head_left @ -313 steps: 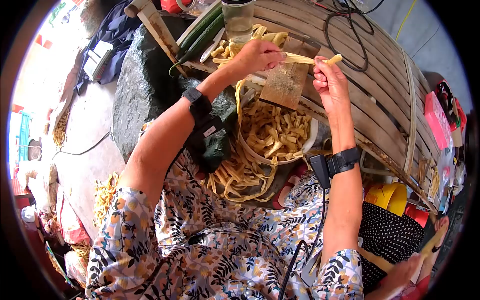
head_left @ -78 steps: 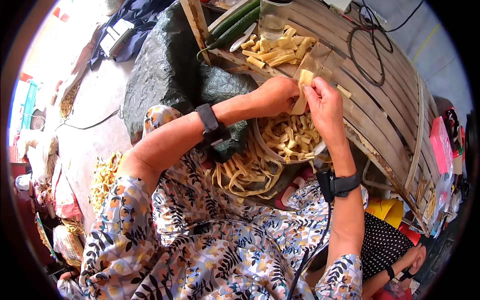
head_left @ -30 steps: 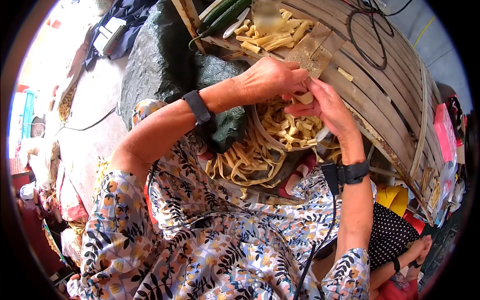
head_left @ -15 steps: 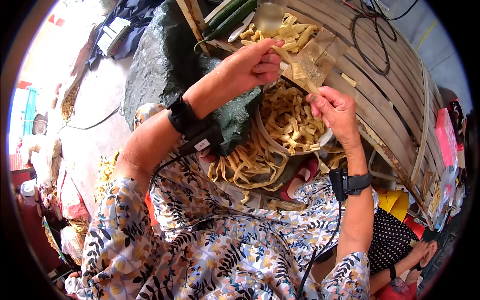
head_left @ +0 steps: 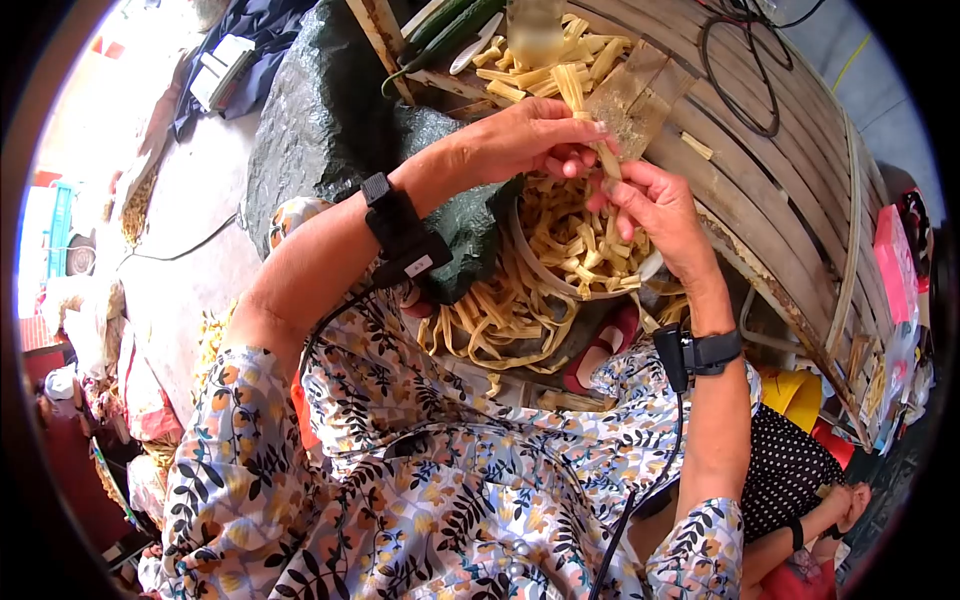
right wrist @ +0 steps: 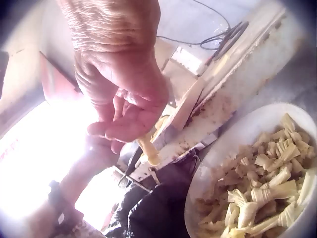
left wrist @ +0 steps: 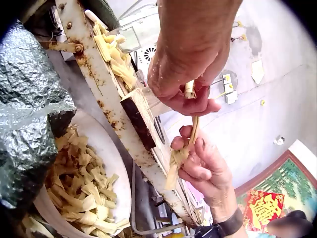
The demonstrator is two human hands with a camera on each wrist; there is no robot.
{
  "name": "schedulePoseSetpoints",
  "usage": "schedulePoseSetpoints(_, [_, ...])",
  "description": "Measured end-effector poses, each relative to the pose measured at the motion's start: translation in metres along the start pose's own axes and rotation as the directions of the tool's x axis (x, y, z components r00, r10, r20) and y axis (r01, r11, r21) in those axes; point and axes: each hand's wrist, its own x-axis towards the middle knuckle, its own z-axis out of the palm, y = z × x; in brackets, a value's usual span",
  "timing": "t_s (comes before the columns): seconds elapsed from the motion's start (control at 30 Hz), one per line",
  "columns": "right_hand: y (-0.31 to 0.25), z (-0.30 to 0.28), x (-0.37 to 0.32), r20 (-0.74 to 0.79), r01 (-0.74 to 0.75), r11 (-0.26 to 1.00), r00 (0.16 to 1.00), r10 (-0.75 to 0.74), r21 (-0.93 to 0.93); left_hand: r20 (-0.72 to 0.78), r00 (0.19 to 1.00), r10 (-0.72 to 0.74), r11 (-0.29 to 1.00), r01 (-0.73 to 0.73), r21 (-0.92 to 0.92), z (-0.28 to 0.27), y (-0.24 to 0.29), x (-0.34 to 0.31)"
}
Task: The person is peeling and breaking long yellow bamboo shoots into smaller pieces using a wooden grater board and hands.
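A pale yellow fibrous strip (head_left: 568, 85), with a knot-like fold visible in the left wrist view, is held by both hands in front of the small wooden board (head_left: 640, 85). My left hand (head_left: 535, 140) pinches its upper part, and one flat end sticks up past the fingers. Just below, my right hand (head_left: 655, 210) grips the lower part between thumb and fingers. Beneath the hands stands a white basin (left wrist: 119, 163), heaped with similar knotted pieces (right wrist: 267, 193). Fingers partly hide the middle of the strip.
Short cut pieces (head_left: 605, 60) lie on the slatted bench (head_left: 780, 190) near cucumbers (head_left: 455, 38) and a blurred clear jar (head_left: 535, 35). Long strips (head_left: 500, 330) are piled beside the basin. Dark plastic sheeting (head_left: 310, 130) rises at left; a black cable (head_left: 745, 90) lies on the bench.
Half a second ago the hands were spread apart with the strip stretched between them; now they are close together again. Since the oldest frame, short pieces have spread on the bench.
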Motion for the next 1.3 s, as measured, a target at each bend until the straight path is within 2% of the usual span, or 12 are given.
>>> schedulePoseSetpoints(0.07, [-0.010, -0.004, -0.006, -0.002, -0.050, 0.995, 0.999, 0.050, -0.081, -0.071, 0.997, -0.011, 1.000, 0.011, -0.003, -0.001, -0.002, 0.001])
schedulePoseSetpoints(0.1, [-0.011, -0.011, -0.006, 0.048, -0.062, 0.997, 0.997, 0.064, -0.036, -0.073, 0.997, -0.020, 1.000, 0.019, -0.018, -0.003, -0.003, 0.002])
schedulePoseSetpoints(0.23, [-0.006, -0.006, -0.004, 0.073, -0.101, 0.995, 0.992, 0.100, 0.010, -0.084, 0.996, -0.026, 0.997, 0.020, -0.080, -0.009, -0.008, 0.006])
schedulePoseSetpoints(0.3, [0.000, -0.004, -0.002, 0.019, -0.089, 0.995, 0.996, 0.090, -0.044, -0.113, 0.993, -0.018, 0.996, 0.008, -0.089, -0.011, -0.008, 0.008])
schedulePoseSetpoints(0.37, [-0.001, 0.002, -0.002, -0.068, -0.066, 0.995, 0.996, 0.061, -0.073, -0.168, 0.986, -0.011, 0.997, -0.003, -0.081, -0.011, -0.007, 0.008])
schedulePoseSetpoints(0.47, [0.008, 0.005, 0.004, -0.086, 0.068, 0.977, 0.992, -0.087, -0.201, -0.146, 0.989, 0.005, 0.994, -0.020, -0.104, -0.013, -0.009, 0.012])
schedulePoseSetpoints(0.63, [0.007, 0.002, 0.005, -0.221, 0.121, 0.963, 0.959, -0.175, -0.240, -0.225, 0.971, 0.085, 0.996, -0.084, 0.014, -0.013, -0.002, 0.008])
schedulePoseSetpoints(0.9, [0.002, -0.007, 0.000, -0.212, 0.095, 0.942, 0.963, -0.169, -0.321, -0.304, 0.939, 0.161, 0.983, -0.124, 0.137, -0.011, -0.002, 0.008])
schedulePoseSetpoints(0.97, [0.000, -0.008, -0.002, -0.221, 0.058, 0.916, 0.963, -0.157, -0.397, -0.281, 0.944, 0.171, 0.981, -0.137, 0.136, -0.011, -0.002, 0.008])
schedulePoseSetpoints(1.07, [0.003, -0.010, 0.000, -0.263, 0.143, 0.920, 0.932, -0.250, -0.366, -0.233, 0.957, 0.170, 0.981, -0.141, 0.136, -0.010, 0.002, 0.007])
schedulePoseSetpoints(1.17, [-0.005, -0.013, -0.003, -0.246, 0.156, 0.885, 0.926, -0.285, -0.438, -0.207, 0.964, 0.169, 0.978, -0.138, 0.156, -0.008, 0.006, 0.003])
schedulePoseSetpoints(1.3, [0.002, -0.021, -0.002, -0.227, 0.179, 0.959, 0.947, -0.229, -0.220, -0.094, 0.992, 0.085, 0.996, -0.083, 0.027, -0.012, 0.007, 0.003])
